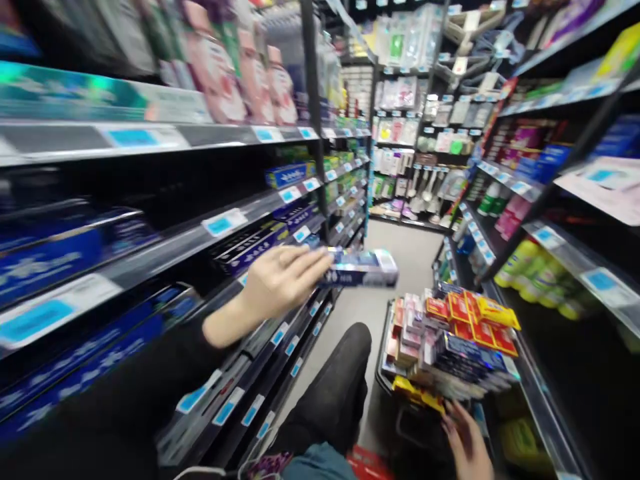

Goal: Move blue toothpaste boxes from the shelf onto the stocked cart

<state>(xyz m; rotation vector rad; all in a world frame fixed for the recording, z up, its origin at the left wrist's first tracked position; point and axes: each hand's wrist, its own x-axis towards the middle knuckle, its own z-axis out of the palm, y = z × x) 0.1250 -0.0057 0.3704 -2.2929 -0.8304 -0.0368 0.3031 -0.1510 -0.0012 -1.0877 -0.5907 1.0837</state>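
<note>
My left hand reaches out from a black sleeve, its fingers closed around a dark blue toothpaste box. The box lies level above the aisle floor, in front of the left shelves. Low on the right is my right hand, somewhat blurred, its fingers spread and nothing seen in them. It is close to a black basket heaped with small boxes: red and yellow ones, pale pink ones and dark blue ones. Whether the fingertips touch the yellow packs there I cannot tell.
Left shelves carry blue boxes and pink bottles behind price tags. Right shelves hold yellow-green bottles beside the basket. My bent knee juts into the aisle. Hanging goods cover the far wall.
</note>
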